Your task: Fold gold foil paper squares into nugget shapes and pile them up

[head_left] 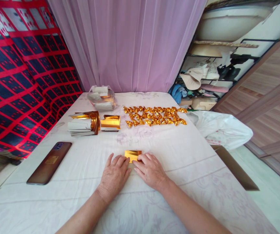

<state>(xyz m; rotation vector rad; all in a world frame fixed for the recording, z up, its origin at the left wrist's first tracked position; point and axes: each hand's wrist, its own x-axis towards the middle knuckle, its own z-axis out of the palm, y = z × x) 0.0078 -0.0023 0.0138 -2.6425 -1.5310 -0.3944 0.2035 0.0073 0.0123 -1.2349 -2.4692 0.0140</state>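
Note:
A small rectangle of shiny gold foil paper (131, 155) lies on the cloth-covered table in front of me, between my two hands. My left hand (114, 171) lies palm down with its fingers spread, and a fingertip touches the paper's lower left side. My right hand (151, 169) has its thumb and fingers bent at the paper's right end, holding it. Farther back on the right, several folded gold foil pieces (156, 114) sit in rows. A stack of foil sheets (82, 126), white backs partly showing, and a smaller gold stack (110, 122) stand at the back left.
A brown phone (49, 164) lies on the left of the table. Behind the stacks is a clear plastic bag (102, 98) of paper. A purple curtain (130, 45) hangs behind the table. On the right are a shelf rack, a white bag (223, 130) and an open cardboard box (235, 167).

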